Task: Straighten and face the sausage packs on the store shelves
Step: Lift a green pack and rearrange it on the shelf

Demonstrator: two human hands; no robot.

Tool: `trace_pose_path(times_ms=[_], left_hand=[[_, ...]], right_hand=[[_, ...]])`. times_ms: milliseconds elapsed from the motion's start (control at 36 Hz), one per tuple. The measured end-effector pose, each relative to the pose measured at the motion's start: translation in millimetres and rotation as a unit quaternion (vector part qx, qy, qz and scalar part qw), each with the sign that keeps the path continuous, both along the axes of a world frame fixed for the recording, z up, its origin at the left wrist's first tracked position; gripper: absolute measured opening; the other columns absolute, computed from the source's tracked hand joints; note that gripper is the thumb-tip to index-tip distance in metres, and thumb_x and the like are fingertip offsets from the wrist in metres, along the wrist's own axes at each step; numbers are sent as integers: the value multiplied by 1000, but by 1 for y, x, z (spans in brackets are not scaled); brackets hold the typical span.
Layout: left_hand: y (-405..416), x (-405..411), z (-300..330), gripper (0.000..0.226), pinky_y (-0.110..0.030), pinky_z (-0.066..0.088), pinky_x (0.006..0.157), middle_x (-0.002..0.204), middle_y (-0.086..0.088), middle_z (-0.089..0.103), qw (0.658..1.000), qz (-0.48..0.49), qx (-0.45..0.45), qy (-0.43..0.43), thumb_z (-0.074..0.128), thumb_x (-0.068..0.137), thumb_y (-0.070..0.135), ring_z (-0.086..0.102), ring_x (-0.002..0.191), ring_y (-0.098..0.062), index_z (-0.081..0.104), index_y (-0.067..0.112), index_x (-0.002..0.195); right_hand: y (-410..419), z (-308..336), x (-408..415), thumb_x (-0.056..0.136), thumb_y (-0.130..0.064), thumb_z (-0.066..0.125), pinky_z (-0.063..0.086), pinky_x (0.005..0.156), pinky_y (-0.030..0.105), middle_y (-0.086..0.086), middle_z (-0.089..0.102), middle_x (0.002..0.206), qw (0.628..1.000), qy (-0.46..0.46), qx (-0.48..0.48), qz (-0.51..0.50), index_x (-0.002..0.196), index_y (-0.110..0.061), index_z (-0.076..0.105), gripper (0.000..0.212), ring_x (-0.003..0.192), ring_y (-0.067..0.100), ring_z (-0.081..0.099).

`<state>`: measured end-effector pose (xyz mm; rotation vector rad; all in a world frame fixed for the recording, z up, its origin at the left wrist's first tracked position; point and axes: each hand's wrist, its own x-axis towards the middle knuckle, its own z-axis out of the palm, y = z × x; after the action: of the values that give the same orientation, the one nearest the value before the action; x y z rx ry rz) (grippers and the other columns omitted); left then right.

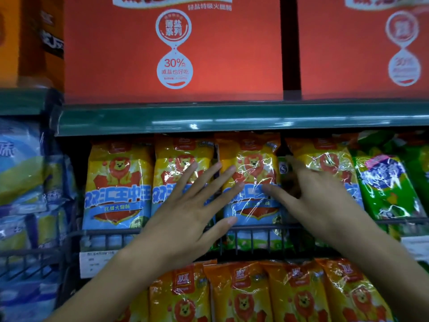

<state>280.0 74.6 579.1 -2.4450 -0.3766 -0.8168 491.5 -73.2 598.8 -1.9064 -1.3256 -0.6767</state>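
Note:
Several yellow-and-blue sausage packs with a lion picture stand in a row on the middle shelf behind a dark wire rail [255, 228]. My left hand [188, 210] is flat with spread straight fingers, lying over the second pack [183, 159] and reaching the left edge of the third pack [251, 173]. My right hand [318, 201] is beside that third pack, thumb across its front at the right edge, fingers reaching into the gap between it and the fourth pack [325, 156]. How those fingers lie in the gap is unclear. The first pack [118, 182] stands upright at the left.
Red cartons [171, 54] fill the shelf above a green shelf edge [232, 119]. Green packs [385, 187] stand at the right, blue-and-white packs [21, 173] at the left. Another row of orange-yellow lion packs [243, 293] sits on the shelf below. A white price tag [92, 263] hangs on the rail.

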Motion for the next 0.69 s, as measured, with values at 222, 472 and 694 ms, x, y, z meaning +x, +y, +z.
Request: trace_pose_path(times_ms=[222,472,694], left_hand=[[-1,3,-2,60,-45,-19,124,170,23,-23,999,0,-16,-28,-2,105,68,-29,155,-4,-6,50,163],[-10,15,-4,65,-46,-5,130,174,13,9,994,-58,-50,-80,20,102,65,-10,161,-16,34,40,160],[-68,77,-2,64,-34,14,126,173,11,15,993,-111,-21,-26,25,105,60,7,160,-13,28,35,163]], right_hand=[[-8,-41,1,96,-70,32,11,115,20,-43,-14,160,988,-97,-13,116,156,-57,6,67,151,-11,0],[-65,-38,43,102,-50,56,37,111,16,-17,54,146,982,-23,169,79,145,-29,55,48,136,-1,47],[-97,-17,72,75,-79,51,53,91,38,6,68,134,995,52,51,-70,150,-19,52,96,103,27,71]])
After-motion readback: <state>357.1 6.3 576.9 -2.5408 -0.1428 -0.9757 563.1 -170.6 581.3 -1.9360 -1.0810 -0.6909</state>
